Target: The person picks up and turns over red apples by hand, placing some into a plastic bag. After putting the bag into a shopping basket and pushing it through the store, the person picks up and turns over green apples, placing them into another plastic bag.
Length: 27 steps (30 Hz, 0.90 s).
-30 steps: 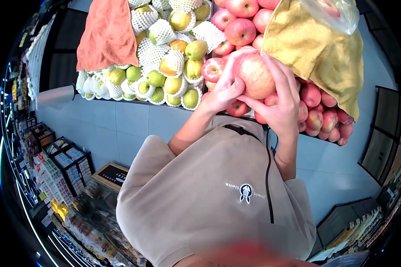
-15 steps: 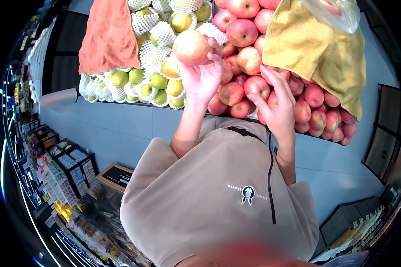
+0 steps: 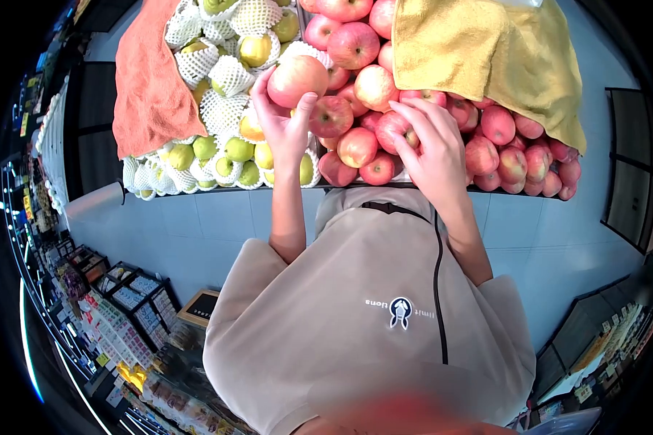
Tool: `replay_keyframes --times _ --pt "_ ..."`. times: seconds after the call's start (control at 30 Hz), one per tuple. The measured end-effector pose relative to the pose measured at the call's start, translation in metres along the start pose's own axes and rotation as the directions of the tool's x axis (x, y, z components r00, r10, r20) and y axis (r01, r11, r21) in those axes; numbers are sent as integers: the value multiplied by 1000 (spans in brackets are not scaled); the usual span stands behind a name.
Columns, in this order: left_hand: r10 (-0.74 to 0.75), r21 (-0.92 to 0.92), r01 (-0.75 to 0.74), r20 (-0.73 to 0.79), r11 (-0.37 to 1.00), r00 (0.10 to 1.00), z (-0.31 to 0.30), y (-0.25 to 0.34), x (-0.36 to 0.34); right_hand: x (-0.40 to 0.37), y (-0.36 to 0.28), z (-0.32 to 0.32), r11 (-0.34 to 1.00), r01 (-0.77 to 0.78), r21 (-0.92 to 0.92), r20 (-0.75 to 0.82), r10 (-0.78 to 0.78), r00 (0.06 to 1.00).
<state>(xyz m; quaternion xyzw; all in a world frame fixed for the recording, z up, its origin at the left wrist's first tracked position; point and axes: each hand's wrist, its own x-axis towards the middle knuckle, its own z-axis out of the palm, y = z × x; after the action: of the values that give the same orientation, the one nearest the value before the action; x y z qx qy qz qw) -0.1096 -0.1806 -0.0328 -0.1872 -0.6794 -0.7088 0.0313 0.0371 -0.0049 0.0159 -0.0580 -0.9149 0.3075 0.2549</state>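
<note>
1. L hand: clamped on held apple, betw. netted fruit & apple pile; some fingertips hidden.
2. Handling, rec.: light, even grip, to avoid bruising.
3. R hand: curved over pile apple; can't tell if gripped.
4. Yellow cloth: hides what's under.
5. Clear plastic: cut off, ID uncertain.

We wear a loose taupe short-sleeved top with a blue-and-white emblem, pale lettering and a black cord.

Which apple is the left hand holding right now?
The pinkish-red apple cradled in the left hand, close by the white-netted fruit. The fingers and thumb curl around it alone; no other apple is in that hand.
</note>
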Motion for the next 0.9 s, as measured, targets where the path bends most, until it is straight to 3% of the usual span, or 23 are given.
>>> replay_keyframes --times 0.07,0.13,0.2,0.6,0.7,0.9 --pt "-37 -7 38 41 999 998 0 -1 1 7 -3 3 999 -32 2 -43 32 999" --pt "196 413 -276 226 868 954 -3 -3 5 11 -2 3 994 -60 86 -129 71 989" --pt "240 508 -385 327 771 914 -3 -6 4 8 5 3 992 -89 90 -185 105 977" --pt "142 481 -380 460 790 877 10 2 6 -91 33 -14 962 -238 132 -262 266 928" --pt "162 450 -386 459 805 873 7 1 5 -103 41 -23 919 -349 182 -307 390 868" --pt "281 463 -420 340 780 898 10 7 -7 -127 87 -65 851 -514 -106 -468 413 781"
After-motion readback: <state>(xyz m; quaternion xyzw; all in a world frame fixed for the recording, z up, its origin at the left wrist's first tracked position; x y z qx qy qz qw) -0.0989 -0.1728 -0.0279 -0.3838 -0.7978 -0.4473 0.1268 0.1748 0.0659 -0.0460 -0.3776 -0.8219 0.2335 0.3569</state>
